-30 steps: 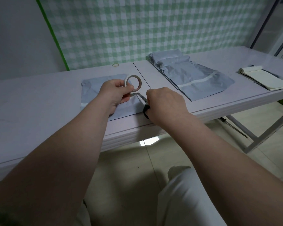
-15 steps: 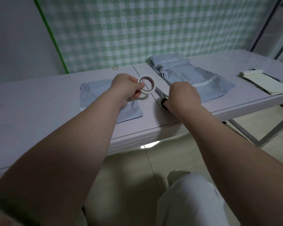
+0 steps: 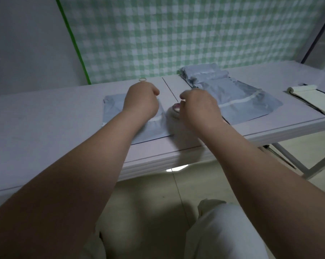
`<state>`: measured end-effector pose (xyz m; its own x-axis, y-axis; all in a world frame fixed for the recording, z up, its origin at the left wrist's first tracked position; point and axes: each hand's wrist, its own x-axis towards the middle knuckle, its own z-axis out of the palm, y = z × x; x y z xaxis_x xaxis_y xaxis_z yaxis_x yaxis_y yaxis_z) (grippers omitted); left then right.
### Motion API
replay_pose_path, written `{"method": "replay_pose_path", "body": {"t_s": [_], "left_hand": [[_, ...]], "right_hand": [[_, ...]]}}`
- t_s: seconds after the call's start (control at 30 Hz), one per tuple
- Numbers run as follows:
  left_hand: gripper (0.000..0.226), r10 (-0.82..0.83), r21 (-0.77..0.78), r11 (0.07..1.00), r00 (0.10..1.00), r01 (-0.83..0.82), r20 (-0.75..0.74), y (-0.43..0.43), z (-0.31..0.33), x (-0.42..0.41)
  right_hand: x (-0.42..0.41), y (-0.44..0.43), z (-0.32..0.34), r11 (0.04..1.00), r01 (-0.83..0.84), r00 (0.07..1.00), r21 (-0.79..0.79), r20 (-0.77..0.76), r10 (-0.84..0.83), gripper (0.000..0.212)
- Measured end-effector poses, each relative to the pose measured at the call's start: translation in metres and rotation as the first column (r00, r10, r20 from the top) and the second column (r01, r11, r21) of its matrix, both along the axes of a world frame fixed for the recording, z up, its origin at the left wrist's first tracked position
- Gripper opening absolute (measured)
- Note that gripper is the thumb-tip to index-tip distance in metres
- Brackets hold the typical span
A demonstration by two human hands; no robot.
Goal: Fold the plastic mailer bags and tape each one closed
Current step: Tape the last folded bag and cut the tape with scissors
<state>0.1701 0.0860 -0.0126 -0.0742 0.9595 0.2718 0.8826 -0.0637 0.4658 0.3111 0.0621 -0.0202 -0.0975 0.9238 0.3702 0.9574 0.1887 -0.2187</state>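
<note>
Left hand (image 3: 141,102) is curled into a loose fist, back to the camera, thumb tip out to the right. It sits over the flat grey-blue plastic mailer bag (image 3: 114,109), and I cannot tell whether it holds anything. Right hand (image 3: 200,106) is also curled, with its fingertips down by the pale roll of tape (image 3: 172,114). The frame is blurred there, so I cannot tell whether it pinches the roll or the tape. The roll stands on the counter (image 3: 45,124) between the two hands, just off the mailer bag's right edge. There are pinkish-red marks on the roll's core, too smeared to read. The mailer bag lies flat near the counter's front edge with a white strip (image 3: 156,118) across it beside the left wrist. Behind and right of the right hand is a loose pile of grey plastic mailers (image 3: 238,90), the front one spread flat with a white band across it. Far right lies an open cream notepad (image 3: 309,97), its top pages rolled back. A small thin ring (image 3: 142,79) lies at the back of the counter above the left hand. A green-and-white checked cloth (image 3: 176,34) hangs behind, with a green tape strip (image 3: 73,43) down its left edge. Below are the pale tiled floor (image 3: 158,193), white trousers (image 3: 223,230) and a grey metal counter leg (image 3: 288,159).
</note>
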Motion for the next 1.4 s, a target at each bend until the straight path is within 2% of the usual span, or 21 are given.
{"method": "replay_pose_path", "body": {"t_s": [0.1,0.17,0.23,0.3,0.37,0.43,0.5,0.57,0.7,0.97,1.03,1.13,1.17,1.23,1.33,1.4], "left_hand": [[0.036,-0.036,-0.116,0.993,0.98,0.013,-0.193,-0.026,-0.013,-0.018],[0.032,-0.091,-0.18,0.983,0.954,0.04,-0.284,-0.044,-0.021,-0.027],[0.038,-0.135,-0.254,0.965,0.949,0.06,-0.286,-0.055,-0.029,-0.038],[0.045,-0.178,-0.326,0.942,0.944,0.082,-0.277,-0.061,-0.035,-0.047],[0.048,-0.208,-0.367,0.926,0.932,0.091,-0.295,-0.064,-0.041,-0.053],[0.052,-0.199,-0.372,0.926,0.925,0.069,-0.323,-0.064,-0.047,-0.057],[0.057,-0.169,-0.373,0.927,0.921,0.028,-0.35,-0.062,-0.053,-0.061],[0.061,-0.136,-0.389,0.921,0.926,-0.012,-0.353,-0.062,-0.056,-0.066],[0.065,-0.096,-0.392,0.918,0.925,-0.061,-0.368,-0.066,-0.057,-0.073],[0.066,-0.04,-0.391,0.915,0.943,-0.098,-0.331,-0.063,-0.057,-0.085],[0.053,0.015,-0.327,0.939,0.967,-0.101,-0.256,-0.057,-0.049,-0.087],[0.018,0.175,-0.162,0.972,0.984,-0.172,0.01,-0.049,-0.035,-0.093],[0.021,0.234,-0.158,0.965,0.96,-0.209,0.155,-0.047,-0.031,-0.093],[0.03,0.317,-0.208,0.946,0.852,-0.25,0.417,-0.04,-0.025,-0.095],[0.032,0.373,-0.356,0.916,0.728,-0.187,0.575,-0.029,-0.02,-0.096],[0.027,0.38,-0.379,0.914,0.628,-0.144,0.679,-0.025,-0.015,-0.097]], "right_hand": [[-0.037,-0.008,-0.012,0.95,-0.312,0.949,0.001,-0.052,0.312,0.027],[-0.055,-0.013,-0.025,0.901,-0.43,0.902,-0.059,-0.082,0.425,0.028],[-0.064,-0.015,-0.037,0.878,-0.455,0.889,-0.148,-0.133,0.438,0.031],[-0.068,-0.013,-0.048,0.872,-0.441,0.897,-0.21,-0.09,0.432,0.037],[-0.071,-0.014,-0.052,0.883,-0.401,0.909,-0.244,0.015,0.417,0.055],[-0.072,-0.015,-0.053,0.898,-0.371,0.913,-0.237,0.082,0.399,0.083],[-0.07,-0.014,-0.054,0.915,-0.328,0.927,-0.234,0.109,0.36,0.096],[-0.067,-0.015,-0.054,0.929,-0.277,0.944,-0.245,0.111,0.311,0.092],[-0.068,-0.015,-0.053,0.928,-0.213,0.962,-0.304,0.103,0.254,0.057],[-0.074,-0.015,-0.043,0.939,-0.135,0.978,-0.315,0.107,0.177,0.045],[-0.077,-0.012,-0.035,0.948,-0.073,0.989,-0.31,0.101,0.109,0.036],[-0.083,-0.004,-0.021,0.945,-0.011,0.994,-0.327,0.101,0.046,0.032],[-0.085,-0.001,-0.018,0.941,-0.012,0.994,-0.338,0.095,0.047,0.033],[-0.088,0.009,-0.013,0.927,-0.02,0.997,-0.375,0.06,0.046,0.032],[-0.093,0.023,-0.004,0.908,0.01,0.999,-0.419,0.042,0.008,0.031],[-0.094,0.033,0.0,0.904,0.029,0.998,-0.427,0.065,-0.002,0.032]]}}
